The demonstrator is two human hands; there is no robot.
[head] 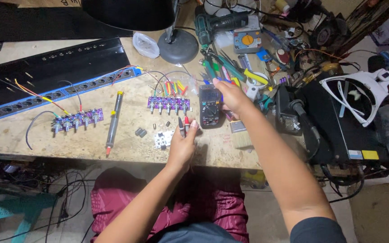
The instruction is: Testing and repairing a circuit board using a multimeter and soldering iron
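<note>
Two test probes [184,125], one black and one red, stand nearly upright, tips pointing away, pinched in the left hand [183,144]. The right hand [230,95] grips the digital multimeter [210,107], whose long axis runs away from the person.

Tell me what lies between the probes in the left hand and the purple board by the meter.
Nothing visible blocks it: the left hand holds the probes just below the purple board, with only bare bench between.

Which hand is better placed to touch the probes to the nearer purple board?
Left, probably. The left hand already grips both probes, just below the purple board. The right hand rests on the multimeter.
</note>
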